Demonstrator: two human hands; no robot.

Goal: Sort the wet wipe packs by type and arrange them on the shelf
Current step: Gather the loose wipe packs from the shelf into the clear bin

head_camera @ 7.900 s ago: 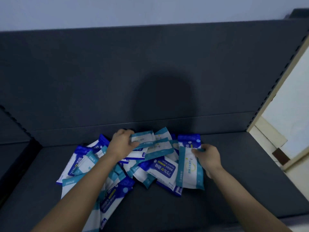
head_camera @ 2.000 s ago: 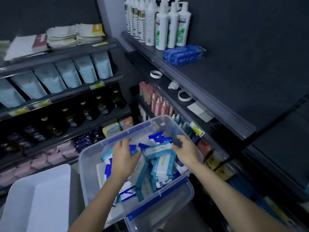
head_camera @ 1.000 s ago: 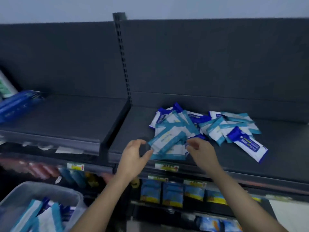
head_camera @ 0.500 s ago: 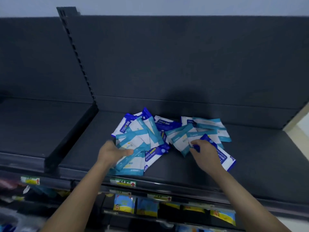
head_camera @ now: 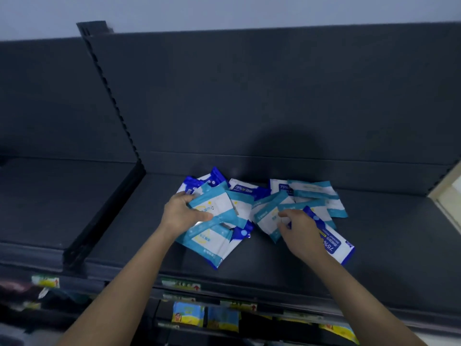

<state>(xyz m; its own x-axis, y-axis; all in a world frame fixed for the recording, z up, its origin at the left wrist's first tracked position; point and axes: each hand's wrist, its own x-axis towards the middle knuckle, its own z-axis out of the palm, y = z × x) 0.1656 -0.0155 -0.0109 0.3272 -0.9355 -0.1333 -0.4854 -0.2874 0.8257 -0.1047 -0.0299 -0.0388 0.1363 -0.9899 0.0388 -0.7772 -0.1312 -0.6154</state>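
Dark shelf deck [head_camera: 274, 265] ahead, with the jumbled wet wipe packs [head_camera: 311, 193] heaped at its middle, twelve o'clock from the wrists. The left hand [head_camera: 183, 214], resting on the heap's seven o'clock corner half a second ago, now has thumb and fingers clamped round a teal-edged pack [head_camera: 214, 207] at nine o'clock. The right hand [head_camera: 298, 229] stays curled at four o'clock over the blue 75% pack [head_camera: 335, 245]; whether it grips anything, I can't tell. The fresh load is down, and sorting looks barely begun.

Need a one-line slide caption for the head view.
Left hand grips a teal-and-white plastic wet wipe pack; right hand touches the jumbled pile of teal and dark-blue packs on the dark grey shelf.
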